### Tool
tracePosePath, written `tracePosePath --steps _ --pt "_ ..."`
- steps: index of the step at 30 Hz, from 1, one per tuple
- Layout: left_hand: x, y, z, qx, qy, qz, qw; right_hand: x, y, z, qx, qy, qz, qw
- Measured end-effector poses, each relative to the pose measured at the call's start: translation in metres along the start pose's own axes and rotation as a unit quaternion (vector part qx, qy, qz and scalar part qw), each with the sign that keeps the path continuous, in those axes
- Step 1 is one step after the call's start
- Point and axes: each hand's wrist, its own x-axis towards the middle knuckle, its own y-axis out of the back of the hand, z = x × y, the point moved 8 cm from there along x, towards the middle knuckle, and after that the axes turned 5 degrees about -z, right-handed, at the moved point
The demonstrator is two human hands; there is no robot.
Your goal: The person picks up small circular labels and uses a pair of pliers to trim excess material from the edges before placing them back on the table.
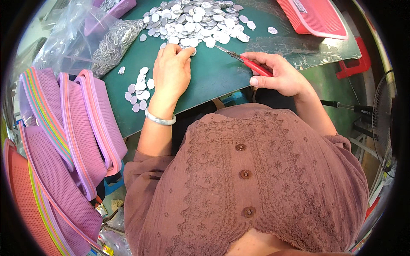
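Note:
My left hand [173,70], a pale bangle at its wrist, reaches to the near edge of a heap of silver oval discs [194,25]. Its fingers are bent and closed at the tips, with one small disc [194,52] partly showing at them. Held in my right hand [279,74] are red-handled long-nose pliers [255,66], their slim metal jaws pointing left toward the heap. A smaller group of discs [140,87] lies left of my left wrist. The discs are flat, and several overlap.
A clear plastic bag holds many metal clips or links [117,47] on the left. Stacked purple and pink baskets [77,128] stand beside the green table [205,81]. One pink basket [314,19] is at the far right, near a red clamp [356,59]. A fan [382,115] stands right.

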Motion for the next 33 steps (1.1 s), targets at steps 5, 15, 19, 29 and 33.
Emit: tracePosePath --steps 5,15,19,29,33 --pt "0.010 -0.008 0.006 -0.014 -0.020 -0.039 0.999 -0.001 0.001 -0.002 -0.002 0.003 -0.008 1.000" --pt "-0.004 -0.005 0.010 -0.054 0.032 -0.093 0.994 -0.001 0.003 -0.002 -0.013 0.020 -0.006 1.000" --pt "-0.005 -0.004 0.012 -0.044 0.033 -0.112 0.992 -0.002 0.003 0.000 -0.013 0.028 -0.002 1.000" --pt "-0.021 0.000 -0.014 -0.114 0.134 -0.061 0.983 -0.003 0.003 -0.001 -0.006 0.021 -0.007 1.000" --pt "-0.029 -0.004 -0.003 -0.118 0.136 -0.071 0.981 -0.001 0.002 0.003 0.012 0.016 -0.002 1.000"
